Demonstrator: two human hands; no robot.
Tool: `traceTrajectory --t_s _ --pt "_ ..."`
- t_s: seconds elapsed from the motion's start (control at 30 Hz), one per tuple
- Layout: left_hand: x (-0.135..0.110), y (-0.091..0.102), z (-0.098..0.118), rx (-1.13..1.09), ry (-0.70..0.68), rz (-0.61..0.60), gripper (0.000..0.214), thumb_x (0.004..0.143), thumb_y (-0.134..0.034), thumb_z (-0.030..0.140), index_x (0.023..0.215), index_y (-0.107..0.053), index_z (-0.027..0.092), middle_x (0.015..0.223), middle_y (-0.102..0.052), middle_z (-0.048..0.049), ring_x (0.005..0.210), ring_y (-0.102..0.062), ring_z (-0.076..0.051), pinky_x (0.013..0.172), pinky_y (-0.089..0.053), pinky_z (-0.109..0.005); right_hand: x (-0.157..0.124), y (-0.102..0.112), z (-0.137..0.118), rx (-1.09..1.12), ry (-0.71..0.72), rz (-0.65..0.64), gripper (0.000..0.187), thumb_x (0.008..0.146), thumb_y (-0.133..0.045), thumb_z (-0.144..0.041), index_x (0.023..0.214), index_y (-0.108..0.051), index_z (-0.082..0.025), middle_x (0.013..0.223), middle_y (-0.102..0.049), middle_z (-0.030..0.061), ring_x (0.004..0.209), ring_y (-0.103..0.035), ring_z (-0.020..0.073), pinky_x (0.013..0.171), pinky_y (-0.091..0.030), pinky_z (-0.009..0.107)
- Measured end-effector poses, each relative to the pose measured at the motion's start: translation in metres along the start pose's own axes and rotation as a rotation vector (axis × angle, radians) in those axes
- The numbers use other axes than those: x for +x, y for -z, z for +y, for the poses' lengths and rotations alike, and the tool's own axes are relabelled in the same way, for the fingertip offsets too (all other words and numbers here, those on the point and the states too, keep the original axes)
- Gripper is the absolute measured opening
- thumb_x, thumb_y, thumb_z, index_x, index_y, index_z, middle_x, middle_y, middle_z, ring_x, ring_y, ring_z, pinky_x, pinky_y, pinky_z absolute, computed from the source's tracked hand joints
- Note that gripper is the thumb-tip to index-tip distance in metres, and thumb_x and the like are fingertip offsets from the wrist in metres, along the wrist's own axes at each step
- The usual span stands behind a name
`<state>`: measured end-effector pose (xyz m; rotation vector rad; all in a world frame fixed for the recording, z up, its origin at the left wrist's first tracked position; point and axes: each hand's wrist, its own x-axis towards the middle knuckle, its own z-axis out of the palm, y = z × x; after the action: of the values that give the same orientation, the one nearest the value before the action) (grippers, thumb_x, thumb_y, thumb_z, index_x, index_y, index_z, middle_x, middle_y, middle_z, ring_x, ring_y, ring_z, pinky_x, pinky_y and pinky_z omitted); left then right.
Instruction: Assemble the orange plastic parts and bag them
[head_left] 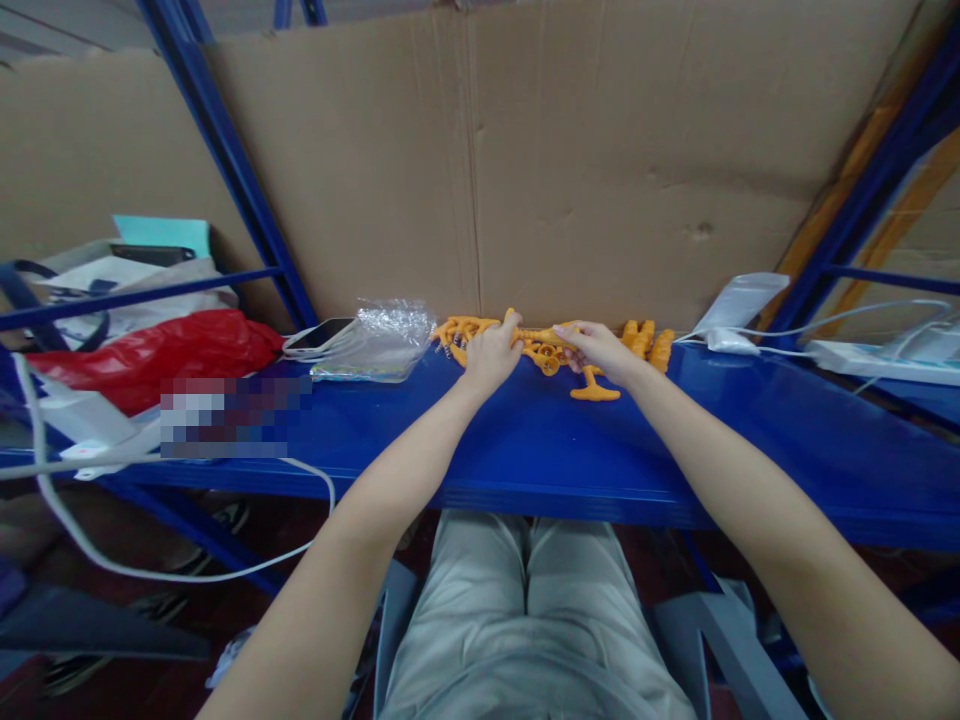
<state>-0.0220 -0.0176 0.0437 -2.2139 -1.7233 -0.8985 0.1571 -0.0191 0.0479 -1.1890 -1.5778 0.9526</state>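
At the back of the blue shelf both hands work among orange plastic parts. My left hand (491,355) is closed round an orange part whose tip (511,314) shows above the fingers. Thumb and fingers of my right hand (604,350) pinch a longish orange plastic piece (562,331) between the two hands. Below that piece lies a round orange part (547,358) like a small wheel. A T-shaped orange handle (595,390) rests in front of my right hand. Several branching orange parts (454,330) lie left of my left hand, and ribbed orange pieces (651,343) right of my right hand.
A tall cardboard sheet (585,160) stands behind the blue shelf (525,450). Clear plastic bags (379,345) and a phone (326,335) lie left of the hands, beside a red bag (180,350). White cables and a power strip (885,360) lie at right; a cable (187,577) loops below the left edge.
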Motion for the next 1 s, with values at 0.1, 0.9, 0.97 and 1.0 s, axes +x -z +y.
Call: traceTrajectory --t_s 0.1,0.9,0.97,1.0 --pt "-0.003 0.003 0.004 0.016 0.011 0.018 0.041 0.094 -0.046 0.018 0.134 -0.056 0.022 0.120 -0.066 -0.0110 0.101 -0.067 -0.023 0.085 -0.050 -0.033 -0.001 0.001 -0.002 0.166 -0.041 -0.062 0.039 0.091 -0.065 -0.051 0.072 -0.048 -0.021 0.052 -0.046 -0.0057 0.039 -0.040 0.0069 0.039 -0.032 0.021" --pt "0.009 -0.029 -0.005 -0.524 -0.145 0.029 0.022 0.071 -0.057 0.003 0.083 -0.053 0.020 0.076 -0.058 0.0008 0.080 -0.059 -0.018 0.080 -0.046 -0.030 0.001 0.007 0.006 -0.749 0.487 0.447 0.038 0.093 -0.045 -0.047 0.063 -0.040 -0.025 0.053 -0.042 -0.0015 0.056 -0.046 0.0168 0.060 -0.031 0.029" --pt "0.010 -0.028 -0.004 -0.583 -0.148 0.008 0.021 0.069 -0.057 0.002 0.078 -0.050 0.020 0.072 -0.055 0.0030 0.075 -0.056 -0.016 0.076 -0.045 -0.028 0.002 0.012 0.007 -0.836 0.516 0.411 0.036 0.094 -0.045 -0.048 0.067 -0.045 -0.024 0.053 -0.045 -0.0007 0.055 -0.048 0.0175 0.059 -0.031 0.029" --pt "0.010 -0.027 -0.003 -0.615 -0.140 -0.003 0.022 0.068 -0.057 0.002 0.076 -0.048 0.020 0.070 -0.053 0.0040 0.073 -0.055 -0.015 0.074 -0.045 -0.027 0.002 0.014 0.008 -0.873 0.526 0.397 0.036 0.095 -0.044 -0.048 0.069 -0.048 -0.024 0.054 -0.047 0.0000 0.055 -0.049 0.0181 0.059 -0.031 0.029"
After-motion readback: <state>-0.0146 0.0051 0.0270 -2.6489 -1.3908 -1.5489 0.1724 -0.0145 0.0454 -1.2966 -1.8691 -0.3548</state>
